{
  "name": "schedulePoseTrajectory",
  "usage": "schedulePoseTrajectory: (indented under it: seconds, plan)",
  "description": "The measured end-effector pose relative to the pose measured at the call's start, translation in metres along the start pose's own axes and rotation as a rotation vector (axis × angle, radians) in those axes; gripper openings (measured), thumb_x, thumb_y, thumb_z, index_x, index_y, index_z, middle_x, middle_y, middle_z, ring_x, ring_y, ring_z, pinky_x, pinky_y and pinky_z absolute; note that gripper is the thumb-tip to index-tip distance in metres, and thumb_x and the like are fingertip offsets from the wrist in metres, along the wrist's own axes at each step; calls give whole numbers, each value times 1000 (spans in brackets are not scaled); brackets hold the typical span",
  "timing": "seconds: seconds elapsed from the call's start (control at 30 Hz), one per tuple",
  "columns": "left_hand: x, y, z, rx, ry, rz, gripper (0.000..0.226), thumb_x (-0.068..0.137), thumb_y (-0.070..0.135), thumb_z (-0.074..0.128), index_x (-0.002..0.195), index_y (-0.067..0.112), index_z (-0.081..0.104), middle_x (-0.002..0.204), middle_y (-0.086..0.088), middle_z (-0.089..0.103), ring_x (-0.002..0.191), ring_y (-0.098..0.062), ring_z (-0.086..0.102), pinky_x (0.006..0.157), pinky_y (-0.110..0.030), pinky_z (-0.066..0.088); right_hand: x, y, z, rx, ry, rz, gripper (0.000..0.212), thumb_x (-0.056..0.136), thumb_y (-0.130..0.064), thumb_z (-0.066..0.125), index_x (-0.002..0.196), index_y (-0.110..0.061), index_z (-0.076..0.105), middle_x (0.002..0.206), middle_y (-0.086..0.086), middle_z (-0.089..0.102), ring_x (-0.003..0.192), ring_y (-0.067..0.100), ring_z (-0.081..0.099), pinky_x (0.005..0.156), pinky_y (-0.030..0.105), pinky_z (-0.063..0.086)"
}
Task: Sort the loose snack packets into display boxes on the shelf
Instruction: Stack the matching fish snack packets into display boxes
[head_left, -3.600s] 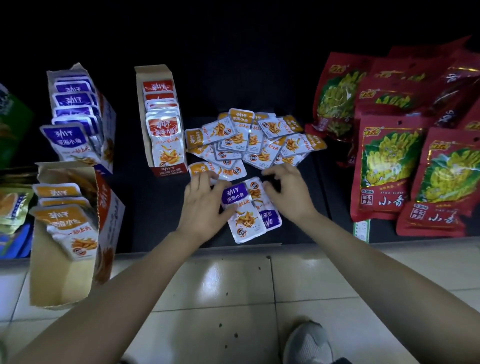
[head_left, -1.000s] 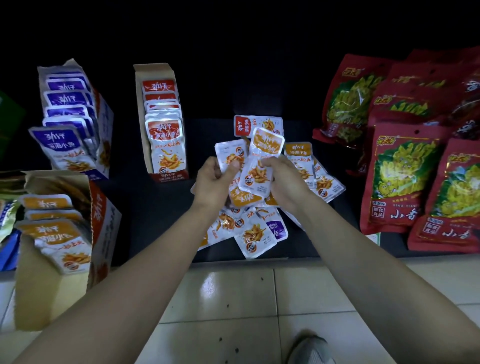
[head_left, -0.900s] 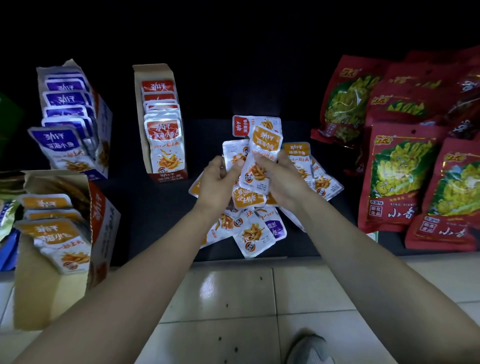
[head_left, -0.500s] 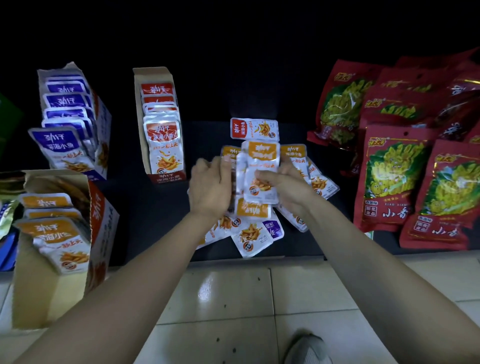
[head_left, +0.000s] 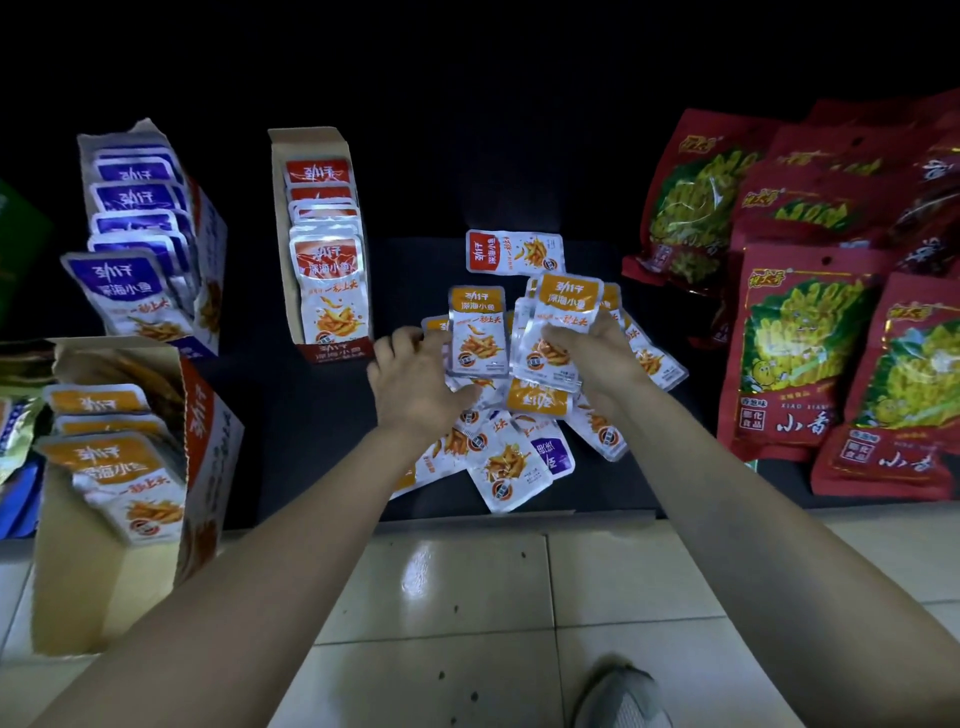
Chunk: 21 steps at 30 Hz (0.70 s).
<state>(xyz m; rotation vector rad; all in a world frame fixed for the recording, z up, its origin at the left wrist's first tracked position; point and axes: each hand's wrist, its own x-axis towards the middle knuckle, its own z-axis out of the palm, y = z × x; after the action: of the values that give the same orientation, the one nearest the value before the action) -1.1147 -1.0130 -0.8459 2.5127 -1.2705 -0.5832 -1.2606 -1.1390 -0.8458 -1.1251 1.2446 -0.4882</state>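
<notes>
You're mid-gather: left hand (head_left: 415, 384) pinches one orange packet (head_left: 477, 332), right hand (head_left: 592, 353) grips an orange stack (head_left: 563, 322), fingers closed on each, over the loose pile (head_left: 511, 452) on the shelf. Next, I'd judge: merge them, carry to the orange box (head_left: 124, 478) at left.

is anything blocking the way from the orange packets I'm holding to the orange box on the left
Nothing visible does. The orange packets in both hands sit above the loose pile, and the dark shelf between them and the orange display box is bare.
</notes>
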Motion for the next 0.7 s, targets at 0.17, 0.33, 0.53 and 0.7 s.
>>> schedulePoseTrajectory:
  seconds: [0.17, 0.33, 0.53, 0.7]
  plan:
    - [-4, -2, 6, -56, 21, 82, 55, 79, 46, 74, 127, 28, 54, 136, -2, 38, 130, -23, 27, 101, -34, 22, -2, 2, 14, -175, -62, -43, 29, 93, -10, 63, 119, -16, 50, 111, -3, 60, 107, 16, 57, 97, 34, 46]
    - [-5, -8, 3, -119, 22, 109, 57, 75, 40, 80, 124, 24, 57, 136, 3, 45, 124, -19, 32, 87, -25, 19, 0, 1, 32, -313, -95, -45, 41, 90, -16, 68, 125, -8, 48, 117, 7, 64, 107, 22, 62, 91, 37, 53]
    - [-7, -6, 2, -44, 1, 85, 70, 79, 42, 76, 139, 19, 47, 137, -4, 39, 128, -24, 27, 102, -29, 22, -1, -9, 15, -89, -97, 44, 27, 87, -10, 69, 114, -6, 62, 105, 6, 70, 95, 22, 68, 82, 37, 56]
    - [-2, 4, 1, -10, -7, 46, 66, 78, 40, 77, 134, 18, 50, 133, -6, 38, 127, -25, 28, 103, -29, 26, -6, -14, -13, 5, -93, 122, 32, 87, -11, 69, 119, -7, 62, 109, 9, 71, 99, 27, 69, 87, 45, 57]
